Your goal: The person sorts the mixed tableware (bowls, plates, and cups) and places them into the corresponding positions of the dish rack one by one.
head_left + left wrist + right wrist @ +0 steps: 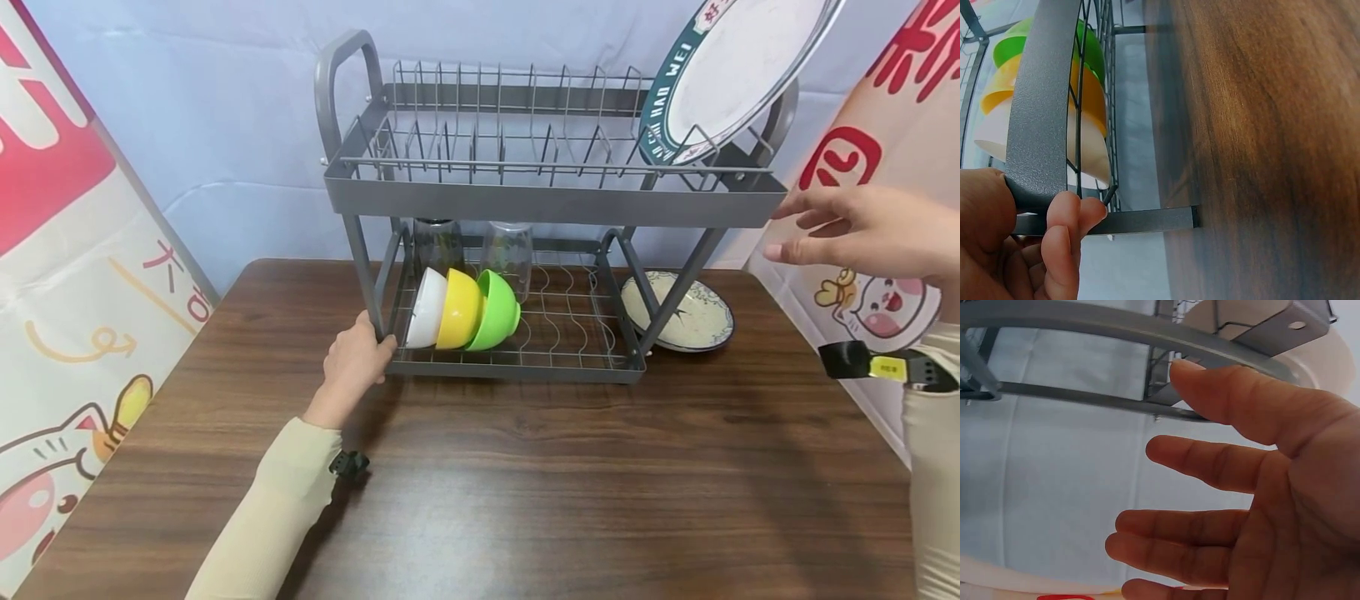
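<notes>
A grey two-tier dish rack [555, 204] stands at the far side of the table. My left hand [352, 358] grips its lower tier at the front left corner; in the left wrist view, the thumb and fingers close round the dark frame. My right hand [862, 229] hovers beside the right end of the upper tier, its fingers spread and holding nothing. A large oval plate [738, 75] with a green rim leans in the upper tier's right end. White [427, 310], yellow [459, 312] and green bowls [497, 312] sit tilted on their sides, nested, in the lower tier.
Behind the bowls, a dark glass [438, 246] and a clear glass [508, 250] stand in the lower tier. A patterned round plate [693, 317] lies on the wooden table [570, 492], right of the rack. Printed cloths [90, 275] flank both sides; pale blue cloth hangs behind.
</notes>
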Demonstrator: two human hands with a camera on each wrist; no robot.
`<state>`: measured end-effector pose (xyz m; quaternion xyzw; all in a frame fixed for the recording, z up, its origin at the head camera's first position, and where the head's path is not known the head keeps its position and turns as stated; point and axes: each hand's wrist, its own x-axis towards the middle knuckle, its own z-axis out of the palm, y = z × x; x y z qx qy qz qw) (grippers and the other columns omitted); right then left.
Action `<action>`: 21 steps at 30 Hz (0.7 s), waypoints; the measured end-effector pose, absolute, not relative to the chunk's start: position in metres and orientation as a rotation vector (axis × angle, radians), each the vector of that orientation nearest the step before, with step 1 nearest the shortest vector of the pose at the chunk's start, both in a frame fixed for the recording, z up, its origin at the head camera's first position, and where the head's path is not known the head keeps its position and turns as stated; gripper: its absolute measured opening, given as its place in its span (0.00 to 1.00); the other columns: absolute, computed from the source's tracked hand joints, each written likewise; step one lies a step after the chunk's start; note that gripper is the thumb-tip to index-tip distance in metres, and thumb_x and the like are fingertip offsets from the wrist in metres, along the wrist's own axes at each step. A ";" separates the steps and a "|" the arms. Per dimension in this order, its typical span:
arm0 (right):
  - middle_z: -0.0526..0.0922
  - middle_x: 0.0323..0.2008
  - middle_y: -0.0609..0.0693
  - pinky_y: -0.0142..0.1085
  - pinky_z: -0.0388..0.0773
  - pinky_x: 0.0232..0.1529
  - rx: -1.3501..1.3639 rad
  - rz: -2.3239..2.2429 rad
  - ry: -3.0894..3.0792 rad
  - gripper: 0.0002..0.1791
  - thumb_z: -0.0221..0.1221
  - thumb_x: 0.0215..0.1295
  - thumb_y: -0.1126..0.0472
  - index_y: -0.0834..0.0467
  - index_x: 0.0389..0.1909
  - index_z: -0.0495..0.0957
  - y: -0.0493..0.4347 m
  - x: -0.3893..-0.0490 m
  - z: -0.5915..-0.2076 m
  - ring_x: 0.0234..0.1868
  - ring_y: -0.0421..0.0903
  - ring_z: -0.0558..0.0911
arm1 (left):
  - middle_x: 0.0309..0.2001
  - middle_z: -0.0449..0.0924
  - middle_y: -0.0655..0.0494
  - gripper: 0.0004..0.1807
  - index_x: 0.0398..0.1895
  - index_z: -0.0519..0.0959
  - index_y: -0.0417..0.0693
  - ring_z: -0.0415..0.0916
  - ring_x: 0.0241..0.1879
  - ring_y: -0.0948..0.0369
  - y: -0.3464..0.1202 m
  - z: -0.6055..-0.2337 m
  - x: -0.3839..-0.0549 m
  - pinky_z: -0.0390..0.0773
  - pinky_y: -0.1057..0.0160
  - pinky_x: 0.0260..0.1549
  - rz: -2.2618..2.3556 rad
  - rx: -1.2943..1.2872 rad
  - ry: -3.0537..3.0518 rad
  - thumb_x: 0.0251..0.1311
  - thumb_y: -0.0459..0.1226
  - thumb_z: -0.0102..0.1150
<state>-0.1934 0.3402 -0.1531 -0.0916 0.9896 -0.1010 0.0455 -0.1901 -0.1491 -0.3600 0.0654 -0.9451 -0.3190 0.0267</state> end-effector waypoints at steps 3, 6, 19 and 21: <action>0.65 0.49 0.80 0.61 0.74 0.30 -0.310 -0.306 3.022 0.38 0.63 0.56 0.48 0.70 0.57 0.62 0.342 -0.194 -0.160 0.41 0.72 0.70 | 0.18 0.77 0.52 0.14 0.42 0.67 0.42 0.76 0.14 0.62 -0.149 -0.360 -0.190 0.72 0.53 0.21 -0.985 0.199 -2.919 0.60 0.42 0.48; 0.67 0.48 0.79 0.61 0.74 0.30 -0.351 -0.325 3.040 0.36 0.64 0.55 0.50 0.70 0.55 0.64 0.343 -0.196 -0.166 0.41 0.73 0.70 | 0.18 0.77 0.52 0.14 0.42 0.67 0.41 0.76 0.14 0.62 -0.149 -0.360 -0.190 0.72 0.53 0.22 -0.982 0.193 -2.919 0.60 0.42 0.48; 0.65 0.51 0.81 0.58 0.75 0.28 -0.325 -0.419 2.933 0.34 0.61 0.59 0.51 0.69 0.58 0.63 0.345 -0.201 -0.186 0.44 0.73 0.70 | 0.18 0.78 0.53 0.14 0.42 0.67 0.43 0.76 0.14 0.62 -0.149 -0.358 -0.191 0.73 0.50 0.26 -0.972 0.219 -2.942 0.61 0.44 0.48; 0.65 0.51 0.80 0.57 0.75 0.27 -0.322 -0.415 2.926 0.34 0.62 0.59 0.50 0.69 0.58 0.64 0.346 -0.203 -0.190 0.44 0.73 0.71 | 0.19 0.78 0.53 0.14 0.42 0.67 0.43 0.76 0.14 0.62 -0.149 -0.359 -0.191 0.73 0.50 0.25 -0.975 0.219 -2.939 0.61 0.44 0.48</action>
